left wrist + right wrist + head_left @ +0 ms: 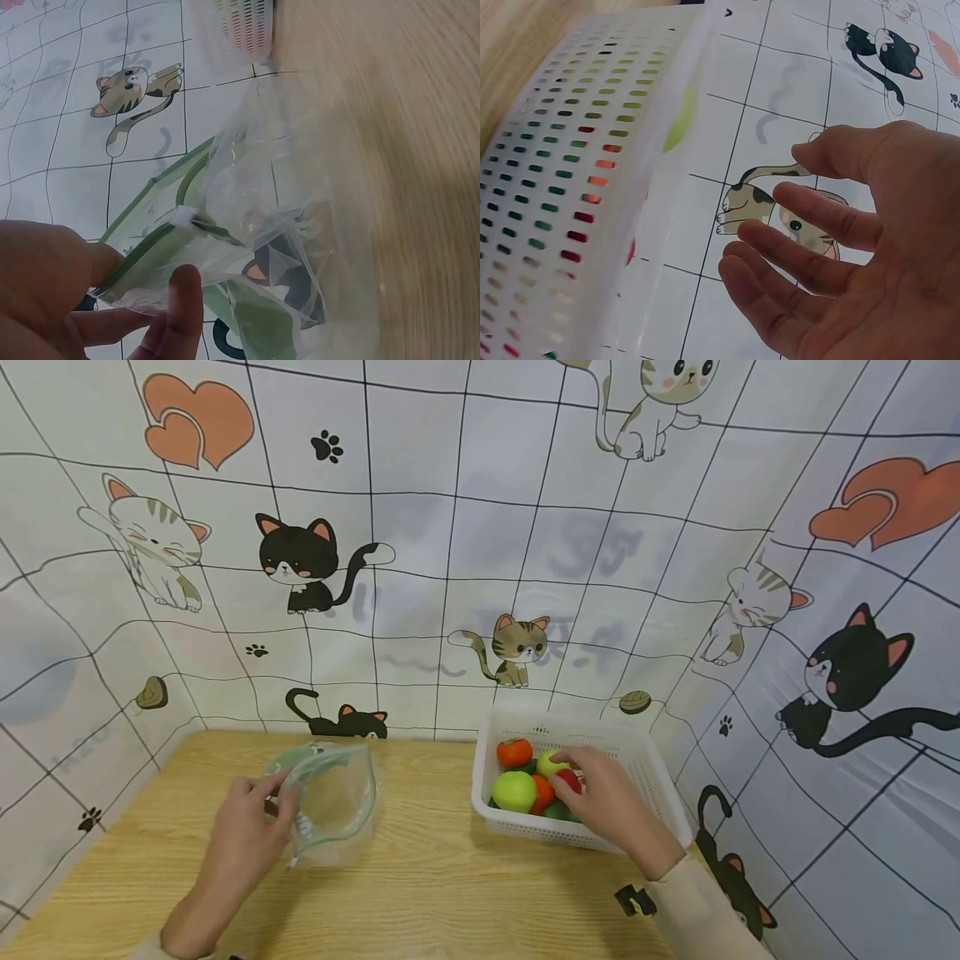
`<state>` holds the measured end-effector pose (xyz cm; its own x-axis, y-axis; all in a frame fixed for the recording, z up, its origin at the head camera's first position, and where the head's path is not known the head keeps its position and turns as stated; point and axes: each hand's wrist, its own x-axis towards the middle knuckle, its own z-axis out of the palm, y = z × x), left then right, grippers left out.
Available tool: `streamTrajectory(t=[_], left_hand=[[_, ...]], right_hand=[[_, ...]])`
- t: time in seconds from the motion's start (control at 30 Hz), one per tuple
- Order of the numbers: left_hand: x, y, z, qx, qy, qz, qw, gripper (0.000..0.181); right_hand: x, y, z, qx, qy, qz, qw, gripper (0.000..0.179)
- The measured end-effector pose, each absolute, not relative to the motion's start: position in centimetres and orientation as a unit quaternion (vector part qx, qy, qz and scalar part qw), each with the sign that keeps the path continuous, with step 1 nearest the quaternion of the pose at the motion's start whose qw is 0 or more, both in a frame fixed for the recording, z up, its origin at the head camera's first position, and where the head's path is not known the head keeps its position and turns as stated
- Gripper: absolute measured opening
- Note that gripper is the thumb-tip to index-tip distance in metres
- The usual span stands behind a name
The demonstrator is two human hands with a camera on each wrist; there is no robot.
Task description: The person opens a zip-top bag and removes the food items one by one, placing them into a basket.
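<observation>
My left hand [251,827] pinches the rim of a clear plastic zip bag [341,852] with green edging, held over the left of the table. In the left wrist view the bag [262,169] spreads out from the thumb and fingers. My right hand [611,802] is over the white perforated basket [671,793], fingers apart and slightly bent. The right wrist view shows nothing between these fingers. Near them lie a red fruit [570,779] and a yellow-green fruit [548,763]. Beside those are another yellow-green fruit [514,792] and an orange-red tomato-like fruit [514,752].
Dark green pieces [557,811] lie low in the basket, partly covered. The wooden table [420,893] runs under everything. A cat-print cloth [420,560] stands behind and at both sides. A small black object [636,900] shows beside the right sleeve.
</observation>
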<state>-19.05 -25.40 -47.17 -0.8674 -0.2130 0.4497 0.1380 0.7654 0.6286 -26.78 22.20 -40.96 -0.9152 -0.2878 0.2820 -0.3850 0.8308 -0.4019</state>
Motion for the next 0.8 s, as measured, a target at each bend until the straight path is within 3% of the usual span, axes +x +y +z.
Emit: streamTrajectory(t=[0.27,0.5,0.8], left_hand=[[-19.1,-24.1,-47.4,0.012,-0.93,-0.308,0.2,0.054],[-19.1,-23.6,-47.8,-0.013,-0.946,-0.266,0.187,0.062],[-18.5,-24.0,-48.0,-0.031,-0.951,-0.258,0.165,0.086]], right_hand=[[-25.4,23.8,-42.5,0.205,-0.937,0.225,0.171,0.023],[-24.6,24.5,-44.1,0.242,-0.918,0.217,0.226,0.033],[-23.0,25.2,-45.5,0.207,-0.943,0.188,0.181,0.071]])
